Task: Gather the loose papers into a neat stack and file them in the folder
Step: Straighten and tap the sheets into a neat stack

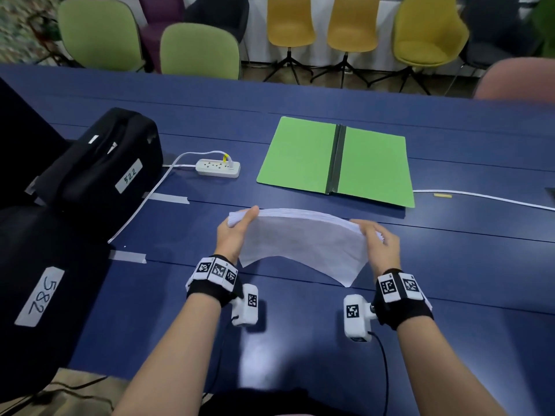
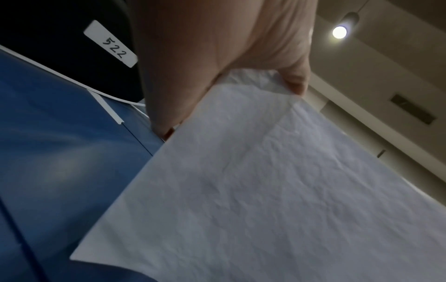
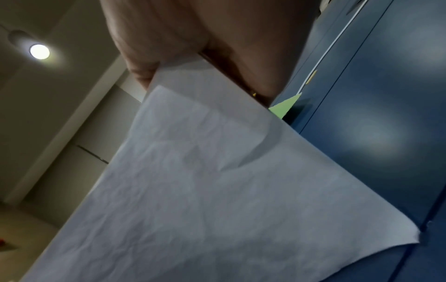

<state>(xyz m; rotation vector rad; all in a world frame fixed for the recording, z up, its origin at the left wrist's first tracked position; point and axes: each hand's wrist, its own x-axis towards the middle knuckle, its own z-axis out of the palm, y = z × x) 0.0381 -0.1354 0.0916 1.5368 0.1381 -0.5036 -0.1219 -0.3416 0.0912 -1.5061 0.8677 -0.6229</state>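
Note:
A stack of white papers point(image 1: 303, 238) hangs above the blue table, bowed upward in the middle, its near edge drooping. My left hand point(image 1: 232, 234) pinches its left end, thumb on top. My right hand point(image 1: 380, 241) grips the right end the same way. Both wrist views are filled by the creased paper sheets point(image 2: 265, 190) point(image 3: 205, 181), held by my left hand point(image 2: 217, 57) and my right hand point(image 3: 198, 42). The green folder point(image 1: 336, 160) lies open and flat beyond the papers, dark spine in the middle; a corner of the folder point(image 3: 286, 105) peeks past the paper.
Two black cases labelled 522 point(image 1: 99, 166) and 582 point(image 1: 39, 289) stand at the left. A white power strip point(image 1: 217, 168) with its cable lies left of the folder; another white cable point(image 1: 480, 198) runs right. Chairs point(image 1: 199, 51) line the far edge.

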